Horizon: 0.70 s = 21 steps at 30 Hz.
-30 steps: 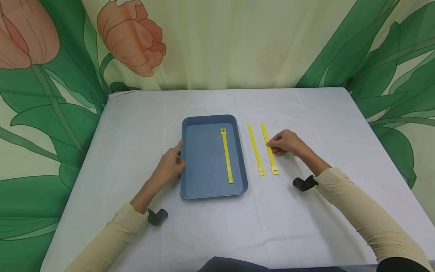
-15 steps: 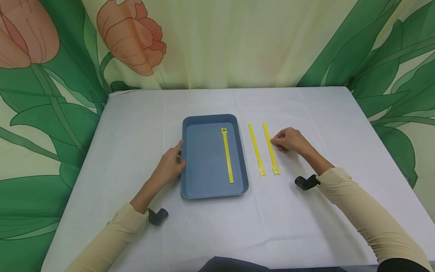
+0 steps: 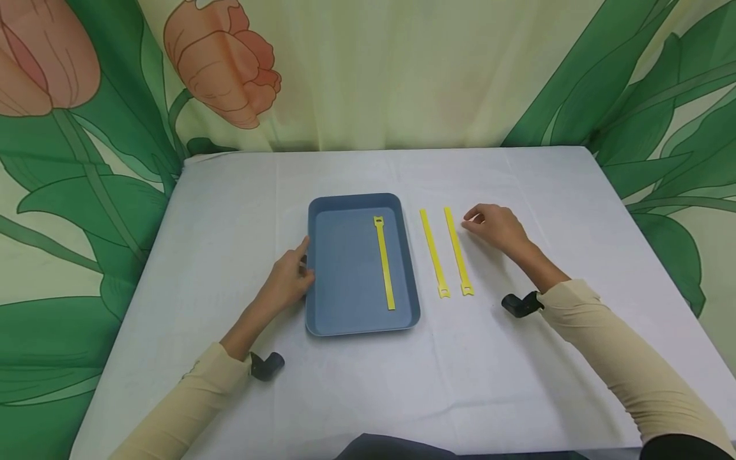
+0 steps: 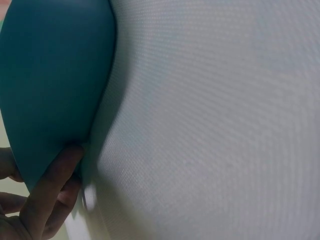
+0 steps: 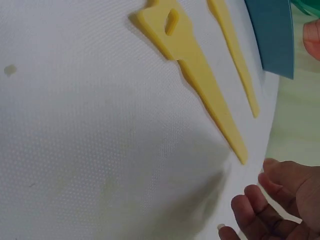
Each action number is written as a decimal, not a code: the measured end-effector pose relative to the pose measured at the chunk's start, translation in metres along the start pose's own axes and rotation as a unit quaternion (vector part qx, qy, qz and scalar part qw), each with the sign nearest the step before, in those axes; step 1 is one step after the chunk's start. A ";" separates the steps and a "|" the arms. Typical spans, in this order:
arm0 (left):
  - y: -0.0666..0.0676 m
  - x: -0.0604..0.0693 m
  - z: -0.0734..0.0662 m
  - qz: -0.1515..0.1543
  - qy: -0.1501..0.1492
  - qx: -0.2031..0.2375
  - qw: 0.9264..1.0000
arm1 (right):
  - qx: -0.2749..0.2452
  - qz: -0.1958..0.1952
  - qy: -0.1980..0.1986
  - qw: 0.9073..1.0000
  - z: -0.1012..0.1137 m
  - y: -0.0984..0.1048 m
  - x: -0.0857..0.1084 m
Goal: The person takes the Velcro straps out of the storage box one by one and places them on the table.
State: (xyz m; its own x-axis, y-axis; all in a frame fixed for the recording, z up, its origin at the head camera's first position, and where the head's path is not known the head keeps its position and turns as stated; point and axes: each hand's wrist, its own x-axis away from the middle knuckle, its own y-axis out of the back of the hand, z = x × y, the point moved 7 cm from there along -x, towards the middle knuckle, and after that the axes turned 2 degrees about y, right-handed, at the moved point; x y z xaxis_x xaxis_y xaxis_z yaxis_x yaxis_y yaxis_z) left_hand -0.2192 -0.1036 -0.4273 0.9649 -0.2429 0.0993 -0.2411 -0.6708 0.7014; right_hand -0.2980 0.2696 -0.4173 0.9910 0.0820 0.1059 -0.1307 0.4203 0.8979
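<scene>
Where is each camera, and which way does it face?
Head: worn there, facing forward and down at the blue tray; left hand, right hand and sleeves show.
Left wrist: worn there, facing the tray's side; left fingers show.
Right wrist: worn there, facing two yellow straps; right fingers show.
Head shares the straps with right wrist.

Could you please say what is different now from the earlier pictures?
The right hand, earlier at the rightmost yellow strap, has moved off it, to the right and forward; a gap now shows between them. The left hand stays at the left side of the blue tray. The tray, the strap inside it, the middle strap and the rightmost yellow strap look unmoved.
</scene>
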 end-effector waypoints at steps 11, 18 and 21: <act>-0.002 -0.002 0.002 -0.001 0.003 -0.005 1.000 | -0.015 -0.004 0.123 0.992 0.030 0.002 -0.003; -0.002 -0.001 0.002 -0.002 -0.001 -0.006 1.000 | -0.008 -0.001 0.136 0.991 0.040 0.000 -0.004; -0.002 -0.001 0.002 -0.004 0.000 -0.008 1.000 | -0.016 0.000 0.151 0.988 0.046 -0.001 -0.004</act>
State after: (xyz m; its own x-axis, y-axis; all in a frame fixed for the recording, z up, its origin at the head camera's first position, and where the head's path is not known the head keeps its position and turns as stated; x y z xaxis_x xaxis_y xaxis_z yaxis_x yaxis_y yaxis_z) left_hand -0.2198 -0.1036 -0.4300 0.9669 -0.2376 0.0933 -0.2314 -0.6611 0.7138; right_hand -0.3008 0.2270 -0.3989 0.9377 0.3461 -0.0300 -0.1373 0.4485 0.8832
